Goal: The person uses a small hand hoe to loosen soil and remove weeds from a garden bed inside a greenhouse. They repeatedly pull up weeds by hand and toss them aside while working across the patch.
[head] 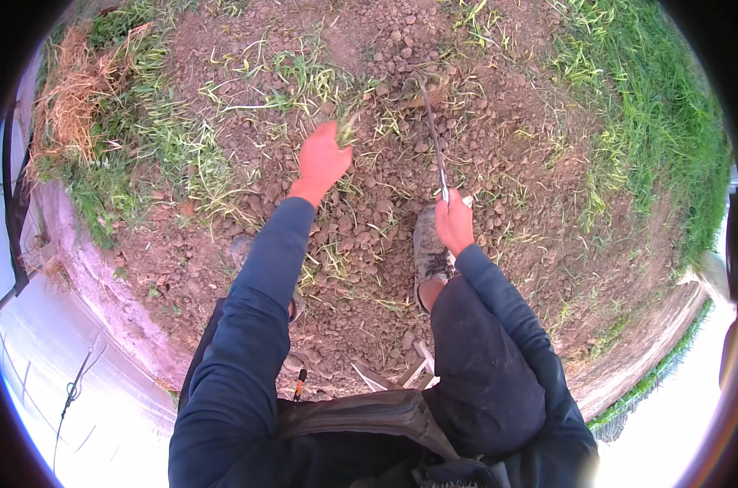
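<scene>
Clumped brown soil (344, 226) with scattered pulled weeds lies before me. My left hand (325, 160) is above the soil, its fingers closed around a small, blurred tuft of green plants (346, 131). In my right hand (454, 221) is the handle end of a thin metal-shafted hand tool (434, 135); it points away from me. The tool's far end is blurred against the soil, so its shape cannot be told. Below my right hand is my dirty shoe (428, 244).
Cut or pulled greens (180, 152) and dry straw (76, 97) are heaped at the left. Tall green grass (655, 116) grows at the right. Pale wooden pieces (413, 373) and an orange-and-black object (300, 384) are near my body. Plastic sheeting (82, 366) bounds the left.
</scene>
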The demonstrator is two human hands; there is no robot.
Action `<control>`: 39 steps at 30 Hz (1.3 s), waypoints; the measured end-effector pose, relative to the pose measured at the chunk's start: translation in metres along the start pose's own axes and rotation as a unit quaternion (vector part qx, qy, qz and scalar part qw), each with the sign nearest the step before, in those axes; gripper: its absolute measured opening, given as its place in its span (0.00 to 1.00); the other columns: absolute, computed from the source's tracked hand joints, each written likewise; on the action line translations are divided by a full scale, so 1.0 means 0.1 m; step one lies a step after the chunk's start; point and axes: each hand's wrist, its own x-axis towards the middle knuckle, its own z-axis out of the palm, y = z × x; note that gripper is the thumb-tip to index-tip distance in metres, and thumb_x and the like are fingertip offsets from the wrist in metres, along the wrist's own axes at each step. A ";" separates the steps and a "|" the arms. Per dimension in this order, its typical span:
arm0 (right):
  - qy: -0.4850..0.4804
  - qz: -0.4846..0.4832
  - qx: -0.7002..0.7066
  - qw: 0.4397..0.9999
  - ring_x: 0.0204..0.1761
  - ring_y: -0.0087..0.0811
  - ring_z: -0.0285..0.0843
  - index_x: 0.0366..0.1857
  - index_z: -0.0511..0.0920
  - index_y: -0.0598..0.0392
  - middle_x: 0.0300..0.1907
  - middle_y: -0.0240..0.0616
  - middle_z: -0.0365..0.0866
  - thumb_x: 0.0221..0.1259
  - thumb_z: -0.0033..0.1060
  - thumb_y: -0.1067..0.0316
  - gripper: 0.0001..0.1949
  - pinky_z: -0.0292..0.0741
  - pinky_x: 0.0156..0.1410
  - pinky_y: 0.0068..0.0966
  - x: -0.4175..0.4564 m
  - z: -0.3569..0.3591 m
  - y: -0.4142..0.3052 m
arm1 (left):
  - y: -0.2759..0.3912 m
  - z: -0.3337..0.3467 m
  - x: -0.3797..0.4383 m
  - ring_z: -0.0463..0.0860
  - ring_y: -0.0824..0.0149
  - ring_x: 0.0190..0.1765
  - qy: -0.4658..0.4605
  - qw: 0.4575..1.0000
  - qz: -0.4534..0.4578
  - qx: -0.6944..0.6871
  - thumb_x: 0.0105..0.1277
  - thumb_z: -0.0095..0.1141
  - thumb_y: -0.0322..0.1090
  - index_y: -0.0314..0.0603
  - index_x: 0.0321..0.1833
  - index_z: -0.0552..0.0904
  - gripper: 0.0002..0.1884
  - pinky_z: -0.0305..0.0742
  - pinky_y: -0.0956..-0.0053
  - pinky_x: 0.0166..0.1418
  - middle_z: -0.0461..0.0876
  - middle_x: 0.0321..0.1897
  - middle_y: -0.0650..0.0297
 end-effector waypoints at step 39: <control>-0.089 -0.042 -0.048 0.994 0.39 0.66 0.81 0.38 0.74 0.62 0.33 0.65 0.82 0.72 0.48 0.62 0.13 0.76 0.45 0.55 0.35 0.42 -0.35 | -0.05 -0.28 0.77 0.67 0.49 0.77 0.037 0.966 0.192 0.168 0.56 0.62 0.29 0.30 0.53 0.82 0.21 0.62 0.52 0.79 0.73 0.72 0.51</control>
